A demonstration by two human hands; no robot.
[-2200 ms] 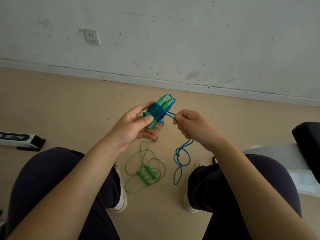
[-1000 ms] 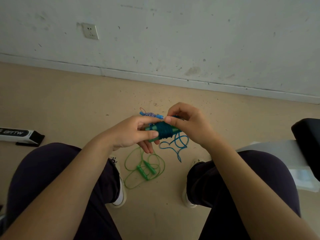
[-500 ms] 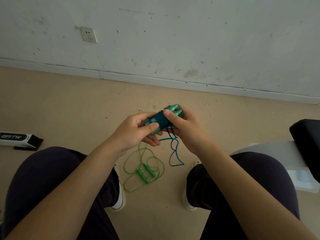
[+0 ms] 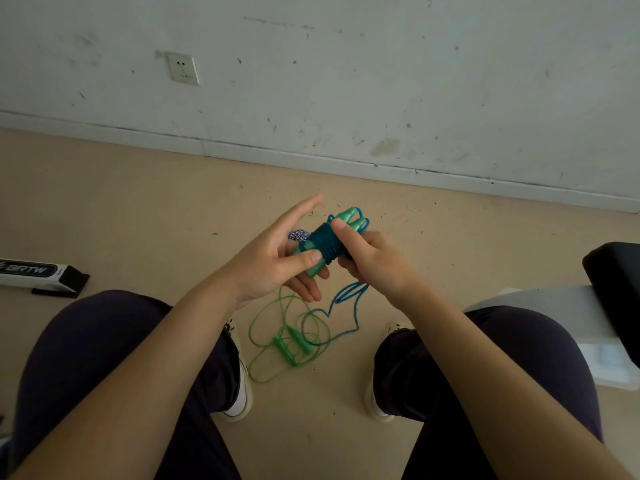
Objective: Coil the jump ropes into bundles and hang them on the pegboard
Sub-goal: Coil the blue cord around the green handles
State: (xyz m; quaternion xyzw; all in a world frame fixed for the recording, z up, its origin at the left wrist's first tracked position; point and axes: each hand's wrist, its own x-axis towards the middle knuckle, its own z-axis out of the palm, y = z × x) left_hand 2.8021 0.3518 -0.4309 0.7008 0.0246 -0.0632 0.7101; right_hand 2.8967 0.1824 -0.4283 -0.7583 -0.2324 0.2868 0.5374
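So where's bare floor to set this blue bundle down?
Bare floor runs between the wall's baseboard and the knees, right of the black-and-white box. Between the shoes it is crowded: the green jump rope and loose blue tail.

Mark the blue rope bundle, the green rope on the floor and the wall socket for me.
blue rope bundle (image 4: 320, 242): head view, on the dark wound cord around the handles.
green rope (image 4: 290, 346): head view, on its two handles lying on the floor.
wall socket (image 4: 182, 68): head view, on the middle of its faceplate.

blue rope bundle (image 4: 323, 242): wound round handles | green rope (image 4: 287, 336): loose, floor
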